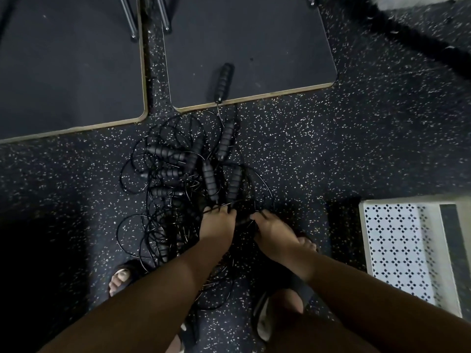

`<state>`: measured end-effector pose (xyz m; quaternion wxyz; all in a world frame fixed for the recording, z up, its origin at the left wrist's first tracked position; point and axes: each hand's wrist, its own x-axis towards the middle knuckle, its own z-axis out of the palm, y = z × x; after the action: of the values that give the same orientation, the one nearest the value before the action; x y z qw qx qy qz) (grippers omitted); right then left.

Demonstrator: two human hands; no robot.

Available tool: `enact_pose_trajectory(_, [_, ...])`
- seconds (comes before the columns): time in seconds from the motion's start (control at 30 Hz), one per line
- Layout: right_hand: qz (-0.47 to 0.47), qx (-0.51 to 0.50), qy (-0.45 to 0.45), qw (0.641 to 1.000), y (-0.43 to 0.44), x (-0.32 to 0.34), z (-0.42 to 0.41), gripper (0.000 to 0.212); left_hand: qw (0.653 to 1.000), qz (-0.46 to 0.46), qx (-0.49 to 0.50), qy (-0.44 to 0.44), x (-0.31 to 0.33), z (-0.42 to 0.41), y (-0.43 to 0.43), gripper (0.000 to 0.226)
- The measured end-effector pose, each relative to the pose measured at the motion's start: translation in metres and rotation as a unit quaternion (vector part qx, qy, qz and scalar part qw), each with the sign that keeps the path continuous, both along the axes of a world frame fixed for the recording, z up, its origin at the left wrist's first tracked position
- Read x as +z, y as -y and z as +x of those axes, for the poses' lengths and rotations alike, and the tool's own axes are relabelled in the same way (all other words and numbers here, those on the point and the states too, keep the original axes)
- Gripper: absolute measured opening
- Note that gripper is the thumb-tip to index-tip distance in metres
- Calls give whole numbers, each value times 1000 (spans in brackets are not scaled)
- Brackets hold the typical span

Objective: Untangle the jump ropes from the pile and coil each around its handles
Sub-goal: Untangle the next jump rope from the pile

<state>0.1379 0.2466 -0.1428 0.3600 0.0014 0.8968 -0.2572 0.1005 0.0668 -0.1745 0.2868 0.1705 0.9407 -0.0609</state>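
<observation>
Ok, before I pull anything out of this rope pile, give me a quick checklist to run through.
1. Grip of left hand: ok, fingertips curl on a cord at the near edge of the pile.
2. Grip of right hand: cannot tell, fingertips lost in shadow.
3. Ropes separated: not ok, cords and handles lie knotted together.
4. The stray handle free: cannot tell, it lies on the mat, its cord trailing toward the pile.
5. Feet off cords: cannot tell, loops run close by the left foot.
</observation>
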Motion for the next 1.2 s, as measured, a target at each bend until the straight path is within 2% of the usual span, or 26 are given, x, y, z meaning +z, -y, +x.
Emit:
enact_pose_trajectory(0.07, [12, 44, -20, 999, -3, -5, 0, 46, 1000, 4, -12, 1, -2, -3, 0, 32])
enact_pose_trajectory(0.17, [35, 93, -69, 993, -8, -12, -5, 50, 999, 36, -13, 21, -1, -5, 2, 40])
enact_pose_trajectory(0.3, [47, 117, -52, 991, -9, -10, -15, 42, 993, 102, -12, 61, 11, -3, 5, 47])
enact_pose_trajectory(0.43, [96, 191, -94, 972, -3, 4, -21, 44, 983, 162, -34, 77, 33, -1, 8, 47])
enact_pose_trajectory(0.57, [140, 241, -94, 956, 2, 37, -33, 42, 969, 229, 2, 92, 62, -4, 10, 52])
enact_pose_trajectory(0.73, [135, 258, -113, 950, 3, 107, -55, 32, 971, 207, 17, 118, 103, -29, 22, 60])
enact_pose_trajectory(0.97, [155, 223, -122, 954, 17, 233, -101, 19, 960, 274, 58, -3, 161, -58, 55, 35])
enact_pose_trajectory(1.1, [143, 171, -126, 967, 14, 309, -121, 23, 931, 327, 164, 5, 217, -74, 64, 29])
enact_pose_trajectory(1.2, [127, 136, -140, 972, 12, 362, -129, 28, 886, 389, 249, 52, 260, -73, 73, 36])
